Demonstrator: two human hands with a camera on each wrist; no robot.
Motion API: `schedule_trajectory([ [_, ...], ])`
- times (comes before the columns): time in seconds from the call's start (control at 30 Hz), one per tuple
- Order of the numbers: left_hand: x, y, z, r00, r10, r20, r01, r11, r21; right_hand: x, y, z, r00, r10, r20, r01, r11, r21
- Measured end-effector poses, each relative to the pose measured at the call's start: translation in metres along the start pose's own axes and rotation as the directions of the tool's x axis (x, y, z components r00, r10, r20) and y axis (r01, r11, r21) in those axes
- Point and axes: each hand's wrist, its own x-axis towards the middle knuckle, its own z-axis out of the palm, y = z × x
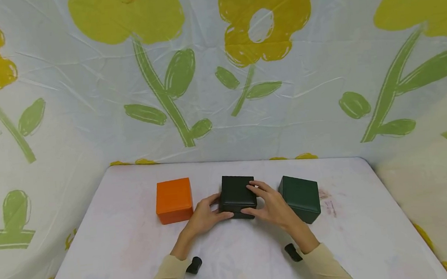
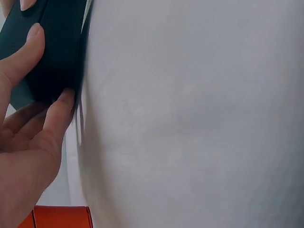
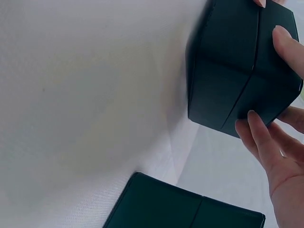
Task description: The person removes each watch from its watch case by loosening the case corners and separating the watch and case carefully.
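Note:
A black box (image 1: 237, 190) with a smooth, slightly shiny top stands in the middle of the table in the head view. My left hand (image 1: 203, 215) grips its left side, thumb across the front face. On the right side, my right hand (image 1: 272, 205) holds the upper part, thumb at the front and fingers at the top edge. The right wrist view shows a seam running round the box (image 3: 223, 66), with the fingers touching near it. In the left wrist view the left thumb and fingers span a corner of the box (image 2: 59, 61).
An orange box (image 1: 174, 198) stands to the left, close to my left hand. To the right is a dark green box (image 1: 301, 197), turned at an angle beside my right hand. A pale cloth covers the table (image 1: 129, 256); a flower-printed curtain (image 1: 306, 122) rises behind it.

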Motion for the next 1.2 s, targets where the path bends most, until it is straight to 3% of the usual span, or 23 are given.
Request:
schedule_trajectory([
  [0.33,-0.002,0.005,0.004,0.998,-0.062,-0.008,0.06,0.991,-0.119,0.001,-0.002,-0.004,0.999,0.037,0.036,-0.037,0.999,0.008],
  [0.5,-0.002,0.006,0.005,0.997,-0.077,-0.014,0.074,0.988,-0.136,0.006,-0.005,-0.011,0.993,0.083,0.08,-0.083,0.997,-0.009],
  [0.83,-0.003,0.007,0.006,0.996,-0.09,-0.022,0.084,0.981,-0.174,0.022,-0.008,-0.028,0.959,0.174,0.225,-0.183,0.983,0.021],
  [1.2,-0.003,0.008,0.006,0.995,-0.098,-0.028,0.091,0.976,-0.2,0.039,-0.001,-0.04,0.918,0.229,0.325,-0.259,0.964,0.053],
])
